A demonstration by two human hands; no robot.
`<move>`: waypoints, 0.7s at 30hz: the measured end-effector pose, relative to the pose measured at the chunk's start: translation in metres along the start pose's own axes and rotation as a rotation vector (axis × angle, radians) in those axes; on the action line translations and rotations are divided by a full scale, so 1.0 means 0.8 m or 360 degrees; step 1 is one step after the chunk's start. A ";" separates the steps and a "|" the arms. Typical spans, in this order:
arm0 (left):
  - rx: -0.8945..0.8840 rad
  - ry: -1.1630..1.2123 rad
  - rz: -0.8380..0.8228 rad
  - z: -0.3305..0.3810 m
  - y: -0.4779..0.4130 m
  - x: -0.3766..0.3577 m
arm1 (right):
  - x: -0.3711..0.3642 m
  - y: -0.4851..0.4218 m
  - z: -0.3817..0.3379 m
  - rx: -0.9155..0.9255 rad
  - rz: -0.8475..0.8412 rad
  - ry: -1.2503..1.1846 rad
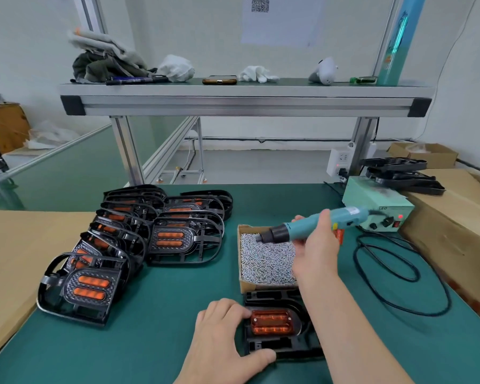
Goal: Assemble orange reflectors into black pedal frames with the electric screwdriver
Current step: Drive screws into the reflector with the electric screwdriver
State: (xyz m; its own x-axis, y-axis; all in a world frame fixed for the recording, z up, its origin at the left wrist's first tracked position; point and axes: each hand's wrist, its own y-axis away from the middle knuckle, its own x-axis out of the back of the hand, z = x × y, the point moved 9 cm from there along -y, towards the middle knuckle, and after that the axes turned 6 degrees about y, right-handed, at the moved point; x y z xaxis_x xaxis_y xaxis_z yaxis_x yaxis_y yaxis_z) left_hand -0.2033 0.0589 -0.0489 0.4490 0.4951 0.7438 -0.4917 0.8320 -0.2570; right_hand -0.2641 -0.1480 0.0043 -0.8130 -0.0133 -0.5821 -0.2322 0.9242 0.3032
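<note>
Clutching frame (263, 348) in left hand (222, 331), gripping driver (302, 227) in right hand (317, 250) over screws (263, 261) — might pick one up crooked and crack the reflector (272, 322)

Against a dark green matte tabletop (150, 314), a black plastic pedal frame (269, 297) is enclosing an orange translucent rectangular reflector (272, 322). The stacked black finished pedals (89, 286) are showing paired orange oval bars within a dotted grey pattern. A teal electric screwdriver (347, 214) is ending in a black nose. Silver screws (263, 259) are glinting in a brown cardboard box (261, 289). A pale green control box (372, 200) is showing a red lamp.
</note>
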 end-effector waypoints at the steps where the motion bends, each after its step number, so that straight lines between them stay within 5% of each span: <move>1: 0.0005 0.0001 -0.0002 -0.001 0.000 0.000 | 0.001 -0.008 0.013 -0.0111 0.0011 -0.0037; 5: 0.0008 -0.0005 -0.0006 0.000 -0.001 0.001 | 0.008 -0.034 0.055 -0.0361 0.0077 0.0090; 21: -0.0008 0.0035 0.0030 0.002 0.002 0.005 | -0.003 -0.055 0.090 -0.0555 0.0156 -0.0035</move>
State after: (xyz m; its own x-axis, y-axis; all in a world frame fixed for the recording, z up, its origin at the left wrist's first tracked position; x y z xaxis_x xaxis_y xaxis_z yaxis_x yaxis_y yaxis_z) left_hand -0.2035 0.0620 -0.0457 0.4561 0.5160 0.7251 -0.4963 0.8238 -0.2740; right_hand -0.2134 -0.1612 -0.0614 -0.8298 0.0808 -0.5522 -0.3248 0.7348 0.5955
